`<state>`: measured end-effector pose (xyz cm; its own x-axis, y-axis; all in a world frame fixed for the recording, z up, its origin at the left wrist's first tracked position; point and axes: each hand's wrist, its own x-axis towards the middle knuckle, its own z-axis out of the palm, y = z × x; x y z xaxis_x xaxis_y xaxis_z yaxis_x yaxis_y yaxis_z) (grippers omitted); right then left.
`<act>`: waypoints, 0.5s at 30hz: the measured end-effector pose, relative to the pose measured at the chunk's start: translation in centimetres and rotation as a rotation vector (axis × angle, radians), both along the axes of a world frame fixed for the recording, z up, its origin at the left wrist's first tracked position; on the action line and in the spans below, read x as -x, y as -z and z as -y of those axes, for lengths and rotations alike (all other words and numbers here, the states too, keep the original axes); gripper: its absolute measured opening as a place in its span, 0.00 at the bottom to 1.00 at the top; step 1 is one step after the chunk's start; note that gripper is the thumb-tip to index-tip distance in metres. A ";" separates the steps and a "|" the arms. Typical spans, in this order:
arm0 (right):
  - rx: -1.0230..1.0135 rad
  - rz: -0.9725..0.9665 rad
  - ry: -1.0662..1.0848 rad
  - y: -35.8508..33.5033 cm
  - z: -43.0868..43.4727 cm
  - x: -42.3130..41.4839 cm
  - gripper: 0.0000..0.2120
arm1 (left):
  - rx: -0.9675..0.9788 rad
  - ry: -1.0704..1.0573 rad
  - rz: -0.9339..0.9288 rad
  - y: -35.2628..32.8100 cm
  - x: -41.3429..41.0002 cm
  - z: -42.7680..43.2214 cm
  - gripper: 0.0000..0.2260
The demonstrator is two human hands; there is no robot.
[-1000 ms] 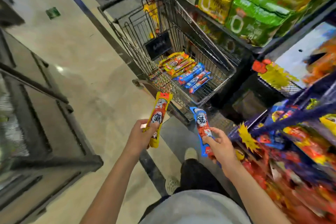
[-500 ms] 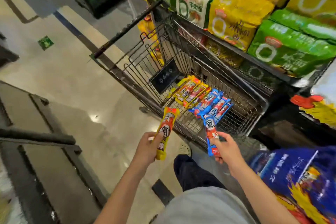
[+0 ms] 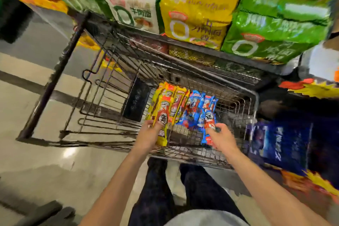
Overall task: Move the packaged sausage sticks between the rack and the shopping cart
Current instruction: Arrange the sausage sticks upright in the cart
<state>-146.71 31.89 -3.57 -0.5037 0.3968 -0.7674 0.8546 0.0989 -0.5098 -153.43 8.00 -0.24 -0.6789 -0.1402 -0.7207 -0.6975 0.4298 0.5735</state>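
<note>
Head camera looks straight down into the shopping cart (image 3: 254, 97), and both hands are over its basket. On one side the left hand (image 3: 148, 134) has its fingers wrapped round the lower end of a yellow sausage pack (image 3: 163, 115), whose top lies over the yellow packs (image 3: 177, 101) on the cart's wire floor. On the other, the right hand (image 3: 222, 138) pinches the lower end of a blue sausage pack (image 3: 209, 123), which points up over the blue packs (image 3: 193, 104) lying just right of the yellow ones in the cart. Neither pack is let go, and both grips are closed. So this reads as the drop-off step, rack to cart, colour matched to colour. Whether the held packs touch the ones below, the blur won't let me say. Next move, by my reckoning: lower each pack flat onto its own pile, loosen the fingers, then lift both hands clear of the cart's rim without snagging the wire. Big noodle bags (image 3: 194, 14) sit on the shelf beyond the cart, out of play
</note>
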 end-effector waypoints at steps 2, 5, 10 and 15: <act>-0.037 0.024 0.064 1.6 -0.1 0.6 0.17 | -0.019 0.108 0.028 2.0 2.4 -0.6 0.16; -0.103 0.055 0.070 2.9 0.1 2.3 0.13 | -0.029 0.251 0.065 5.6 5.7 -1.0 0.20; -0.170 0.153 -0.026 8.1 -0.7 4.6 0.16 | -0.051 0.400 0.144 13.4 10.3 -0.5 0.25; -0.137 0.184 -0.009 13.4 -0.8 6.5 0.19 | -0.011 0.445 0.121 20.3 12.7 -1.4 0.20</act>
